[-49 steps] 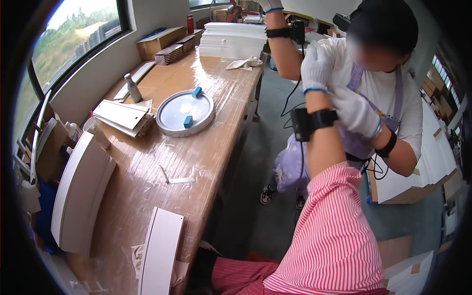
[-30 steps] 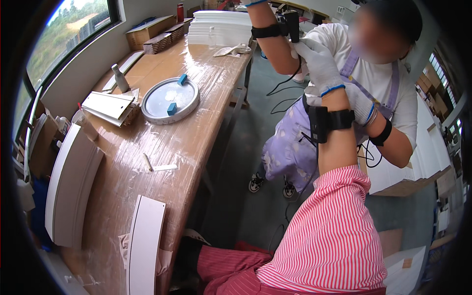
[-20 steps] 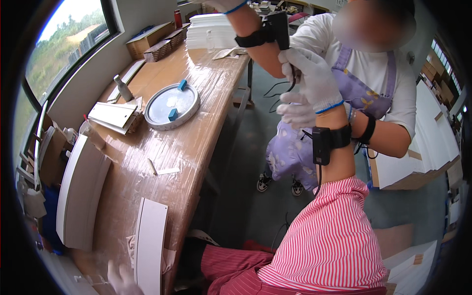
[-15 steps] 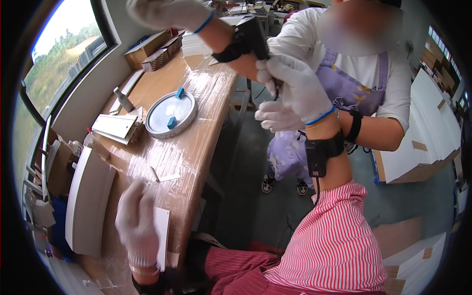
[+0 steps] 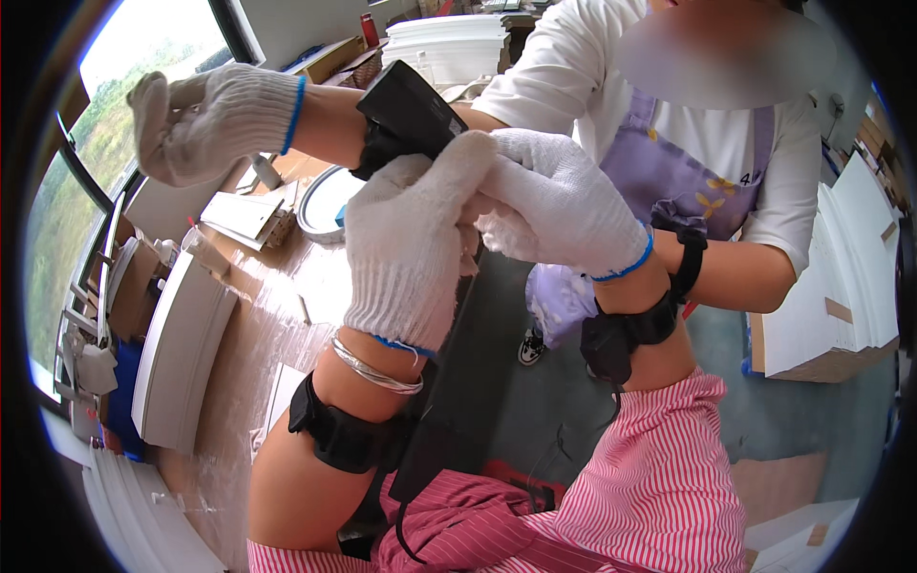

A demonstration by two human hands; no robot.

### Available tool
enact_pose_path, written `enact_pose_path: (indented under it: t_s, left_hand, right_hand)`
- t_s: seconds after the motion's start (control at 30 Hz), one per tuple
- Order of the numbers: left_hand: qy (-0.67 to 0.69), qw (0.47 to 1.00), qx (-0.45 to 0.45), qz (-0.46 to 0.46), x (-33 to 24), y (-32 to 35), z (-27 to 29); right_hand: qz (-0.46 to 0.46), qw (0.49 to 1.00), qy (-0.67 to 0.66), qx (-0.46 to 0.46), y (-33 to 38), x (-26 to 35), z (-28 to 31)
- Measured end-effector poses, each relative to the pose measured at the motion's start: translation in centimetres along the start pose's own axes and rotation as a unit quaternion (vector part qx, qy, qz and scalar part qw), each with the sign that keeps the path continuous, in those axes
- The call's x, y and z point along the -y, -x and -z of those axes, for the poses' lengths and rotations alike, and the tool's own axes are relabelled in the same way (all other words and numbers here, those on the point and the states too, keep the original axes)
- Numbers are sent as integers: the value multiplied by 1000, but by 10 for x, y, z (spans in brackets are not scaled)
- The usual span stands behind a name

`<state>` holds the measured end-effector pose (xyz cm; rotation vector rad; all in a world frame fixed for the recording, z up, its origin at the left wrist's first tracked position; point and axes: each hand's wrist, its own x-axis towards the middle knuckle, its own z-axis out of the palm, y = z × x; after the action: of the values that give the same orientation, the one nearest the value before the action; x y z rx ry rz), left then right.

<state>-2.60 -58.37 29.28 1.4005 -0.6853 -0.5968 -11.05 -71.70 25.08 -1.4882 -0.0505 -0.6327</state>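
Observation:
Both my hands wear white knitted gloves and meet at a co-worker's outstretched forearm. My left hand [image 5: 406,244] is closed, its thumb side against my right hand [image 5: 564,196], whose fingers curl inward. Whatever they pinch is hidden between the gloves. Just beyond them, a black box-shaped device [image 5: 411,107] sits on a black strap around the co-worker's wrist. The co-worker's gloved hand [image 5: 224,119] reaches left, fingers bent. The co-worker's other arm [image 5: 740,263] comes in behind my right wrist; its hand is largely hidden. Black devices [image 5: 334,425] are strapped to my own forearms too.
A film-covered table [image 5: 215,382] runs along the window, bearing a round turntable [image 5: 315,215], white panels [image 5: 244,215] and a long white curved piece [image 5: 181,368]. White sheets [image 5: 449,48] are stacked behind. At right stand large white boards [image 5: 821,296]. A cable hangs from my right forearm.
My left hand has risen from the table to join my right hand. The co-worker's outstretched arm has lowered and moved left. My right hand has shifted slightly down.

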Motion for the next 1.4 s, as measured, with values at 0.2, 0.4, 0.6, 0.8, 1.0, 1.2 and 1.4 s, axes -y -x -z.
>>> enact_pose_path:
  t_s: [0.2,0.4,0.6,0.8,1.0,1.2,1.4]
  left_hand:
    - [125,990,2,-72,12,8,-10]
    - [-62,991,76,-89,10,-3,16]
    - [-289,903,103,-301,16,-12,49]
    - [-84,984,19,-159,24,1,38]
    - [14,997,-51,-60,28,2,32]
    - [23,998,-40,-47,32,4,38]
    - [43,996,-72,-15,32,4,34]
  right_hand:
    - [-16,995,98,-2,19,16,-2]
    - [52,988,147,-13,7,-11,1]
    - [86,988,123,-27,0,-27,-27]
    - [94,974,201,-50,8,-39,-30]
    - [32,975,201,-85,34,-56,-27]
    - [-24,984,146,-96,44,-64,-32]
    - [-66,990,73,-97,53,-74,-32]
